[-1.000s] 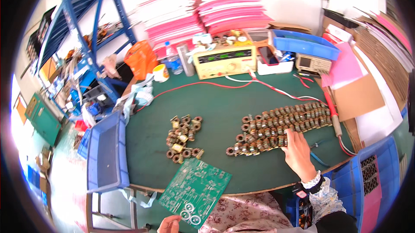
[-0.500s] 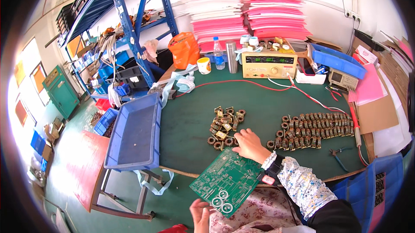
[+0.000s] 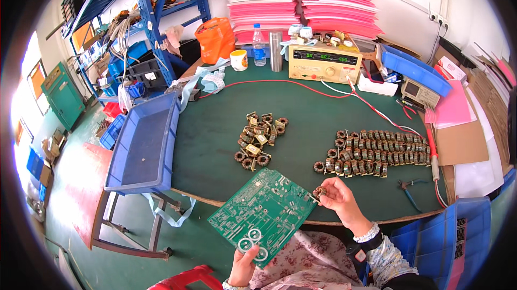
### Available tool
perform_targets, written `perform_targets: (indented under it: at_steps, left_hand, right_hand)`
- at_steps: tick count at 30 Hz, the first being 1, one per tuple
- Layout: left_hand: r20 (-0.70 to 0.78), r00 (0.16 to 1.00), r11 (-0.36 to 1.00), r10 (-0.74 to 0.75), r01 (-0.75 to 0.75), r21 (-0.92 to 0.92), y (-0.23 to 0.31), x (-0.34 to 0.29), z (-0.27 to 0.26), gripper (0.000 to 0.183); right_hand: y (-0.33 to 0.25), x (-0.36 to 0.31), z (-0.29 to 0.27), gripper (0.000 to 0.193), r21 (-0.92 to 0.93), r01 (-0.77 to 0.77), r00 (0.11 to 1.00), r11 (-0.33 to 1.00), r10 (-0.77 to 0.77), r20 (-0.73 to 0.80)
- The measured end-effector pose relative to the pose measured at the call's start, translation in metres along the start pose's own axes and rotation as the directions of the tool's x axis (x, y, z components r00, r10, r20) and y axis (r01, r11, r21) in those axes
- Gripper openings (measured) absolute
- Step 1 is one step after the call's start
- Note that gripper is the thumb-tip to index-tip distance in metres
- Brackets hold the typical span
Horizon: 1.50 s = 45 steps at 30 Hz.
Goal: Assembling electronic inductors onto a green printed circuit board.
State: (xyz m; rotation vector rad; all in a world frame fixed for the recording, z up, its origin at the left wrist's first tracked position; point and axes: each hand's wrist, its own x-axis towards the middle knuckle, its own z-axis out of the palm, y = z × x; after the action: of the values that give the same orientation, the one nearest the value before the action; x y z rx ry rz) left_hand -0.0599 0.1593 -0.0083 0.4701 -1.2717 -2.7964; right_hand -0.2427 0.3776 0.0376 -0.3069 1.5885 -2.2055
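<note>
Thumb and fingers of the left hand [image 3: 243,268] pinch the near edge of a green circuit board [image 3: 269,204], while those of the right hand [image 3: 340,199] pinch a wound coil [image 3: 321,191] beside the board's right corner; whether coil and board touch cannot be told. At far left, a shallow blue tray [image 3: 142,153] shows its dark bottom. The board slants over the table's near edge, white rings by the left thumb; beyond it lies a loose coil pile [image 3: 258,140]. Farther back, a bottle [image 3: 259,48] has a blue label too small to read, and a beige bench instrument [image 3: 326,63] shows lit green digits. The right forearm enters from lower right, wrist bent inward. Coil rows [image 3: 379,154] lie beyond that hand, then pliers [image 3: 411,195], then a blue bin [image 3: 428,247] holding a pink sheet and dark parts.
</note>
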Motion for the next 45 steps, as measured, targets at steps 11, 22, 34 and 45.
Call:
perform_targets:
  at_steps: [11,22,34,45]
  left_hand:
    - [-0.176,0.983,0.98,-0.054,0.086,0.177,0.017,-0.028,0.031,0.019]
    - [-0.105,0.992,0.982,0.067,-0.046,0.185,0.002,-0.023,0.014,0.025]
    - [-0.108,0.994,0.989,0.033,-0.017,0.149,0.016,-0.026,0.034,0.028]
    - [-0.07,0.996,0.986,0.049,-0.037,0.165,0.015,-0.028,0.029,0.031]
  right_hand:
    - [0.013,-0.017,-0.018,0.03,-0.322,0.119,0.992,0.939,-0.099,0.077]
    - [-0.004,-0.018,-0.001,0.036,-0.749,0.48,0.872,0.457,-0.345,0.348]
    - [-0.005,-0.018,0.008,0.035,-0.775,0.461,0.87,0.432,-0.392,0.299]
    - [-0.005,-0.009,-0.001,0.034,-0.732,0.548,0.835,0.405,-0.323,0.446]
